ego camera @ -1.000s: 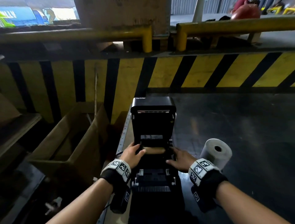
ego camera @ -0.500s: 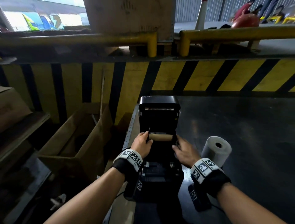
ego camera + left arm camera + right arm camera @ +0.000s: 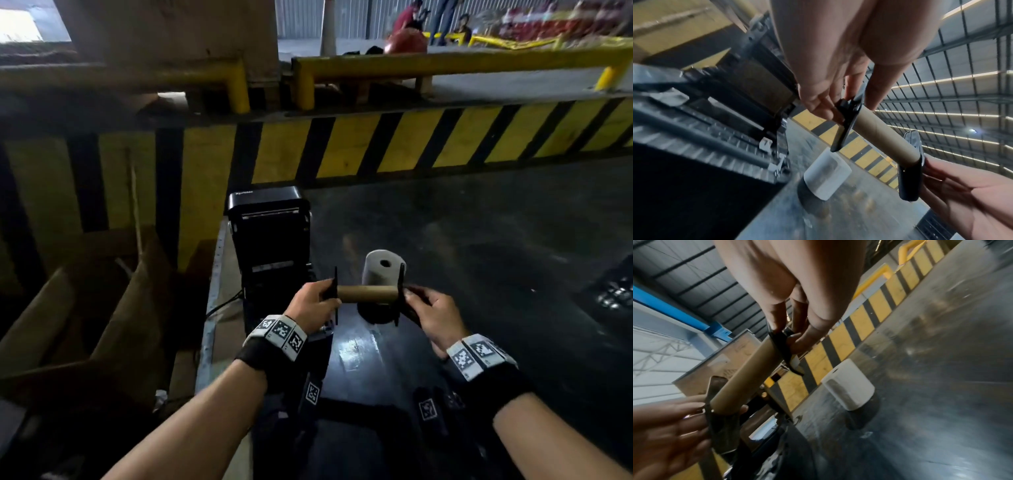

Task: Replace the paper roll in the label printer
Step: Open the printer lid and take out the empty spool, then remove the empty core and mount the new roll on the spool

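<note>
Empty cardboard core (image 3: 366,293) on its black spindle, pinched endwise between left hand (image 3: 310,303) and right hand (image 3: 433,313) fingers (image 3: 823,108), above the counter (image 3: 479,274)

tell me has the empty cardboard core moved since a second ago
Yes. The empty cardboard core has come up out of the printer and right, now held before the white paper roll.

Dark, glossy tabletop (image 3: 479,274), scuffed. Black printer (image 3: 269,240) stands on it at 12 o'clock near the left edge, lid open. White paper roll (image 3: 383,270) stands upright on end at 1 o'clock, just beside the printer.
</note>
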Available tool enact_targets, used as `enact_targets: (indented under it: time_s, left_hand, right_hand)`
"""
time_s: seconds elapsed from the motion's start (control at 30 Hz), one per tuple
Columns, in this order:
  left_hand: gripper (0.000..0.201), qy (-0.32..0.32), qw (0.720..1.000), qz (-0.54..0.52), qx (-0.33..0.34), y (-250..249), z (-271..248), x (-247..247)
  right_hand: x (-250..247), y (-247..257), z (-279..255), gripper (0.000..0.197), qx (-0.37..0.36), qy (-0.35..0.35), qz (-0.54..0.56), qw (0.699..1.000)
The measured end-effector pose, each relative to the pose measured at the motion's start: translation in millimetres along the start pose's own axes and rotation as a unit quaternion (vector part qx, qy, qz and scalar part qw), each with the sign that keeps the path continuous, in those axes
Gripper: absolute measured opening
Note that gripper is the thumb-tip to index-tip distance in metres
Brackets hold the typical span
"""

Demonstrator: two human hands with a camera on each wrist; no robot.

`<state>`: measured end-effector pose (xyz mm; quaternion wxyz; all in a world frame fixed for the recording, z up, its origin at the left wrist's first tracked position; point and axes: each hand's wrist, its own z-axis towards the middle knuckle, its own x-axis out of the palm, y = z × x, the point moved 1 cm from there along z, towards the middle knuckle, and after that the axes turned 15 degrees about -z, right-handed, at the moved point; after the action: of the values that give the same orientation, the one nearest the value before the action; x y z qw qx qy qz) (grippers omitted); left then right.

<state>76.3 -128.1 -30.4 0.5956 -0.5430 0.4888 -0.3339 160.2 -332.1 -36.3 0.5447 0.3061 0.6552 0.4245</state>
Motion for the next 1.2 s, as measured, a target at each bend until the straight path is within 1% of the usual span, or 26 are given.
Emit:
enact_targets:
  time_s: [0.07, 0.13, 0.27, 0.37, 0.47, 0.53, 0.6, 0.7, 0.77, 0.83, 0.93, 1.03, 1.1, 1.2]
  left_hand:
    - [0.029, 0.026, 1.000, -0.016, -0.003, 5.9, -4.6, 14.6]
    - [0.023, 0.034, 0.998, -0.047, -0.005, 11.7, -8.2, 25.2]
    - [0.035, 0.014, 0.989, -0.138, -0.054, 21.6, -9.7, 50.8]
    - [0.036, -0.002, 0.984, -0.153, -0.090, 32.4, -2.3, 71.1]
    - [0.038, -0.041, 0.975, -0.176, -0.129, 40.8, 5.9, 90.5]
    - [0.040, -0.065, 0.974, -0.162, -0.145, 48.9, 9.2, 101.9]
    - [0.045, -0.085, 0.977, -0.122, -0.150, 61.4, 8.4, 110.0]
    - [0.050, -0.100, 0.982, 0.004, -0.161, 76.1, -2.7, 118.5]
    - [0.048, -0.104, 0.976, 0.086, -0.171, 81.8, -12.2, 120.6]
    - [0.045, -0.112, 0.968, 0.129, -0.185, 86.5, -19.9, 120.8]
    - [0.043, -0.116, 0.956, 0.186, -0.197, 93.2, -28.3, 120.2]
    - [0.048, -0.113, 0.949, 0.216, -0.201, 98.2, -34.8, 120.2]
    - [0.056, -0.114, 0.947, 0.224, -0.202, 98.0, -36.9, 120.5]
    - [0.073, -0.119, 0.960, 0.175, -0.185, 88.4, -35.2, 121.5]
  right_hand:
    - [-12.2, -22.1, -2.2, 0.012, 0.032, 0.021, 0.004, 0.999]
    - [-19.8, -40.2, -3.5, 0.009, 0.055, 0.044, 0.025, 0.997]
    - [-30.3, -72.9, 0.3, 0.015, 0.084, 0.072, 0.088, 0.990]
    - [-39.7, -95.7, 11.0, 0.019, 0.105, 0.104, 0.121, 0.982]
    - [-52.0, -114.5, 29.3, 0.020, 0.111, 0.122, 0.136, 0.977]
    - [-59.0, -129.0, 43.6, 0.019, 0.114, 0.130, 0.142, 0.975]
    - [-63.0, -144.5, 55.7, 0.015, 0.119, 0.153, 0.134, 0.972]
    - [-63.8, -161.3, 66.5, 0.019, 0.130, 0.184, 0.097, 0.969]
    - [-62.5, -162.6, 69.6, 0.016, 0.126, 0.206, 0.082, 0.967]
    - [-59.9, -159.5, 71.7, 0.013, 0.117, 0.227, 0.069, 0.964]
    - [-52.5, -156.0, 77.2, 0.014, 0.092, 0.252, 0.029, 0.963]
    - [-46.6, -151.3, 80.8, 0.015, 0.076, 0.275, 0.037, 0.958]
    - [-44.5, -146.7, 81.7, 0.015, 0.062, 0.289, 0.050, 0.954]
    - [-44.6, -142.9, 83.2, 0.013, 0.046, 0.303, 0.046, 0.951]
